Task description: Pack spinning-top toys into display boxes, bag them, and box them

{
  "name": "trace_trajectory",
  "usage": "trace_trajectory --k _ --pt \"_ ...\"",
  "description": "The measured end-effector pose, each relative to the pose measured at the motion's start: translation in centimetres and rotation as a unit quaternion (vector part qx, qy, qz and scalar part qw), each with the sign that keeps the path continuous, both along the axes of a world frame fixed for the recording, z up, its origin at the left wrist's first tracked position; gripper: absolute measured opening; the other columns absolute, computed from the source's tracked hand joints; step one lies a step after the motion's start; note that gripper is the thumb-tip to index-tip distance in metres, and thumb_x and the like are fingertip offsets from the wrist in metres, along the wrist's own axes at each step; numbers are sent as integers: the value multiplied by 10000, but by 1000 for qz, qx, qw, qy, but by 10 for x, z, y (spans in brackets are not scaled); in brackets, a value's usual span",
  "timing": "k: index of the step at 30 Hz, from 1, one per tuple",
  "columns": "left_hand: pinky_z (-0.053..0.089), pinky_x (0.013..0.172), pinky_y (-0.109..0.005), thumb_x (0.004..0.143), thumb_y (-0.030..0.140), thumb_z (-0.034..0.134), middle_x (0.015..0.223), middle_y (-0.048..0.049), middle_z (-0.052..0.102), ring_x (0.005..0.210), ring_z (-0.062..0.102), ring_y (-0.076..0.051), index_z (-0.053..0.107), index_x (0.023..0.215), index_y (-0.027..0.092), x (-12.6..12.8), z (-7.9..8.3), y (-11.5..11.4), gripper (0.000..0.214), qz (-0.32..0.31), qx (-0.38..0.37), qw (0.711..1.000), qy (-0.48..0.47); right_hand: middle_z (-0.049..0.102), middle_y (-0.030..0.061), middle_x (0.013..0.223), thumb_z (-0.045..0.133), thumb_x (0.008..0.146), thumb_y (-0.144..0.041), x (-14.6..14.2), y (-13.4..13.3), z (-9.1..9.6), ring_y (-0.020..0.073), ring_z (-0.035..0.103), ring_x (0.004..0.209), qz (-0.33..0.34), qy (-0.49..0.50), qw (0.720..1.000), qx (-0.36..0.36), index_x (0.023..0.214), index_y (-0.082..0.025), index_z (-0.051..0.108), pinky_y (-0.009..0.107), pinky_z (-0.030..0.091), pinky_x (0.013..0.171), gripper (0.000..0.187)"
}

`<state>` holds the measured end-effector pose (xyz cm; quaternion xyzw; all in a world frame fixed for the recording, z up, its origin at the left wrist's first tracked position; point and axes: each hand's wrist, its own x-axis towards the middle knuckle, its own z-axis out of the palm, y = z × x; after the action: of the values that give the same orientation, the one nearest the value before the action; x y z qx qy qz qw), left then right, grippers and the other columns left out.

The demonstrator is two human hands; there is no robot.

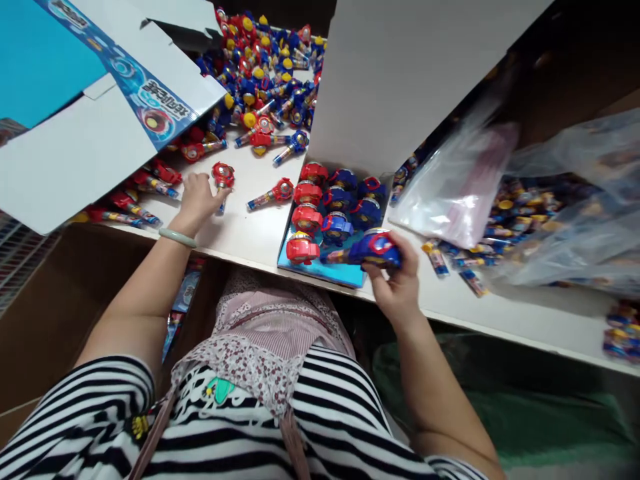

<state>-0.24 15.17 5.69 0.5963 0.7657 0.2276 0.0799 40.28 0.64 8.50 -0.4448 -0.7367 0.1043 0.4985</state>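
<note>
My right hand (397,283) grips a blue toy candy tube (375,249) with a round red-trimmed top. It is slightly blurred, its tube pointing left over the front of an open display box (345,275). Inside the box, red toy tops (307,219) stand in a column on the left, with blue toy tops (337,228) beside them. My left hand (197,200) is low over the white table, fingers apart, its thumb at the tube of a red toy candy tube (223,175). Another red toy candy tube (273,194) lies between that hand and the box.
A heap of red and blue toys (265,73) covers the table's back. At left a printed carton (85,147) overhangs more red toys. The display box's white lid (400,73) stands raised. Clear plastic bags (450,193) and loose small tubes (525,213) lie at right.
</note>
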Motion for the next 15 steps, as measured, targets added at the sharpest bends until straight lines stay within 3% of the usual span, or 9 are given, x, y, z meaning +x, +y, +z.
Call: trace_trajectory --k 3,6,10,15 --pt "376 1080 -549 817 424 661 1296 -282 525 1266 477 -432 556 1086 82 -18 -31 6 448 13 -114 993 23 606 97 1300 607 932 -174 -6 -8 -4 231 627 1195 56 -60 996 -34 1478 -316 387 412 583 988 605" --pt "441 981 -491 873 323 579 1164 -222 594 1116 568 -362 523 1011 136 -16 -43 5 239 26 -103 994 -23 607 105 1285 577 945 -142 -17 -8 4 224 634 1182 84 -95 989 -73 1482 -318 388 396 593 965 595" --pt "475 715 -338 866 297 564 829 -59 587 742 576 -210 472 920 190 -8 -40 -2 151 -7 -8 986 -164 597 106 1311 562 943 -116 -21 -11 9 231 627 1204 96 -110 984 -100 1507 -338 349 399 594 972 642" --pt "375 484 -224 795 296 616 709 30 487 539 457 -108 484 897 207 16 -27 -26 189 -162 85 909 -375 601 100 1279 581 937 -147 -19 -14 1 252 625 1188 41 -100 991 -80 1510 -359 338 425 597 961 658"
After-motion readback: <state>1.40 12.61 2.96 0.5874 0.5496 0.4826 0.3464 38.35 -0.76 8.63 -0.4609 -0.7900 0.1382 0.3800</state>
